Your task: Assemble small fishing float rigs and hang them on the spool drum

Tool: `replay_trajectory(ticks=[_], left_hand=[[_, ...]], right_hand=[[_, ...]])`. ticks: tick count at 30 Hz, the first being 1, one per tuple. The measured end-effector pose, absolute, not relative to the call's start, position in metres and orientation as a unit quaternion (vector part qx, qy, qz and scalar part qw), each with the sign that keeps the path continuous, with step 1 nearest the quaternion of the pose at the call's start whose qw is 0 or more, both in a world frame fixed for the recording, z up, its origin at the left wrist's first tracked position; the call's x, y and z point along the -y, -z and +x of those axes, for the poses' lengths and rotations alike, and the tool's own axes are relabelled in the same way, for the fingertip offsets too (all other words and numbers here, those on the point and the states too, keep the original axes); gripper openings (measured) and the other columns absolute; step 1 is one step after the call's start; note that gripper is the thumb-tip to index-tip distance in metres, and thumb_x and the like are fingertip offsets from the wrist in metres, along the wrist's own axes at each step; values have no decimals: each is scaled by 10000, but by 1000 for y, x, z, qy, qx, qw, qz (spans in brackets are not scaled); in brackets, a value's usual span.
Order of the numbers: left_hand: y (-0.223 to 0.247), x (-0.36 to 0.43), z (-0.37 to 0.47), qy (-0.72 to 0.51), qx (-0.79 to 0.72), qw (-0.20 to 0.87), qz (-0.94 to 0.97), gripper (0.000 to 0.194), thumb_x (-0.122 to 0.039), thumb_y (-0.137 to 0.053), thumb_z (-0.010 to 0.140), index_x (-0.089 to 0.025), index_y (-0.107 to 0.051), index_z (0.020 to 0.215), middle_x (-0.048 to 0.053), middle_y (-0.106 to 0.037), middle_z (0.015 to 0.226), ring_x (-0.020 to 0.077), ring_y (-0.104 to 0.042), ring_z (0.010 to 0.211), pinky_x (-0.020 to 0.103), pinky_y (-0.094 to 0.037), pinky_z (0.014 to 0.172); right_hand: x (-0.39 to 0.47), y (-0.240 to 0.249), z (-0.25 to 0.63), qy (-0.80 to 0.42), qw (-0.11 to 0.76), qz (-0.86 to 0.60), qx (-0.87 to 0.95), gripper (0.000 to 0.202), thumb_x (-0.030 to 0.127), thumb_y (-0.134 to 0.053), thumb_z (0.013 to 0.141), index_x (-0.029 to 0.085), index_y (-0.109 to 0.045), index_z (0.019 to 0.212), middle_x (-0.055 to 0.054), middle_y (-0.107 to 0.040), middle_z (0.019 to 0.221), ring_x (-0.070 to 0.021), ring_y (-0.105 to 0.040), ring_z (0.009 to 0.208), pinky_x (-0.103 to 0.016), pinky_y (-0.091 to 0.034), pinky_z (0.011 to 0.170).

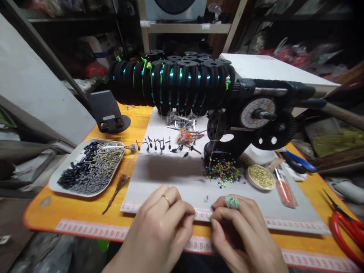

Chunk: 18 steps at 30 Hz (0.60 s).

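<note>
Tiny dark bead or pin head lies loose on the white foam work board, just past the fingertips at 12 o'clock from the two hands; too small to say which it is.

Left hand, gold band on one finger, curled with fingertips pressed together at the board's near edge. Right hand, green stone ring, curled likewise, thumb and forefinger closed toward the left hand's. The tips meet at about 6 o'clock on the board. If something is pinched between them, it is too fine to see; cannot tell.

Supplies sit fanned within reach, which fits hands working at the near edge:
- White oblong tray of black and yellow-tipped beads at 9 o'clock, with a thin wire tool laid across its far rim.
- Row of small black pins stuck upright in the board at 12 o'clock, apart from each other, likely kept upright for easy picking.
- Heap of multicoloured ball-head pins at 1 o'clock, at the foot of the winder.
- Round dish of gold beads at 2 o'clock, an orange-filled clear tube just beside it.
- Black geared hand winder with a dial, its shaft carrying black spools of teal wire over the far end of the board.

Red-handled scissors at 3 o'clock are cut off by the picture's edge. Shelves behind are dark and indistinct. A brown dried stem lies on the orange table at 8 o'clock.
</note>
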<state>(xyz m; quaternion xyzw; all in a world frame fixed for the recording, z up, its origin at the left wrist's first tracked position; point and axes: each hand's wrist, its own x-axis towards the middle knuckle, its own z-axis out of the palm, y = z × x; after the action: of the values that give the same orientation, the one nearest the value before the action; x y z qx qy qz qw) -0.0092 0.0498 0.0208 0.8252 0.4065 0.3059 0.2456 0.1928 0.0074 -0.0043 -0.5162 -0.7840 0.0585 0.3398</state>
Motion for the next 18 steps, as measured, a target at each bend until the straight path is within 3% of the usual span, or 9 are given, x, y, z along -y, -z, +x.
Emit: replay_trajectory(ticks=[7, 18], left_hand=[[-23, -49, -12, -323, -467, 245, 786, 178, -9, -593, 813, -185, -618, 796, 34, -508, 870, 241, -480, 905, 397, -396, 757], [-25, -49, -15, -320, -471, 271, 776, 168, -31, -614, 804, -199, -619, 794, 43, -534, 924, 253, -486, 961, 405, -400, 791]], right_hand=[[-8, 4, 193, -67, 332, -520, 784, 119, 82, -588, 906, 181, -555, 963, -81, -545, 958, -216, -543, 984, -317, -485, 809], [-11, 4, 199, -38, 309, -499, 809, 96, 126, -591, 896, 185, -550, 959, -79, -529, 957, -207, -524, 977, -289, -461, 820]])
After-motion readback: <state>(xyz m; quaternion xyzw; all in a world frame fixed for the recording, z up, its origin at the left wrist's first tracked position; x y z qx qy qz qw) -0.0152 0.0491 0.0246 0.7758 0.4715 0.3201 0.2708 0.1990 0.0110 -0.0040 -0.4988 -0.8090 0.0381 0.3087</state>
